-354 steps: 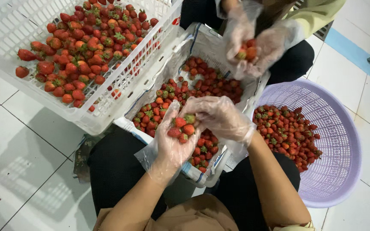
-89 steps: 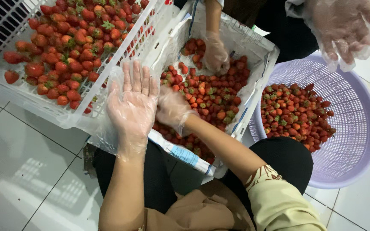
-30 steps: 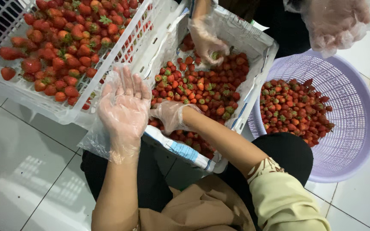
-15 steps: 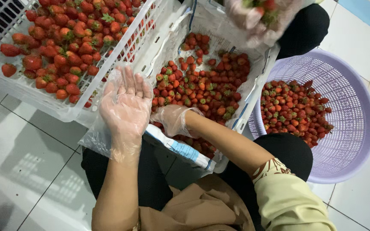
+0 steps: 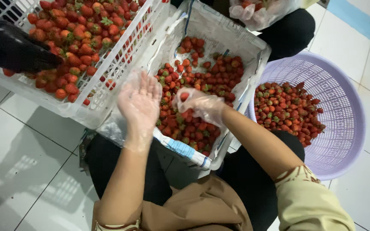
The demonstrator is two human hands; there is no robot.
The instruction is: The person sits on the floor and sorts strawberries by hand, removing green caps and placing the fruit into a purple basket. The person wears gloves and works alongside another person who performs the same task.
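White floor tiles point(image 5: 31, 171) frame the lined strawberry crate point(image 5: 253, 47) at centre. Left hand point(image 5: 140, 105) stays open-fingered, empty; right hand point(image 5: 202, 107) has now closed around a strawberry point(image 5: 185, 96).

White glossy floor tiles point(image 5: 31, 162) with dark grout lines (blue strip point(image 5: 358, 19) at top right)

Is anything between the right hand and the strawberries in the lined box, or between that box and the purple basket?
Nothing visible blocks either. The right hand, in a thin clear glove, already rests on the strawberries in the lined box. The purple basket sits right beside the box with open space above the gap. The left hand hovers flat on the other side, holding nothing.
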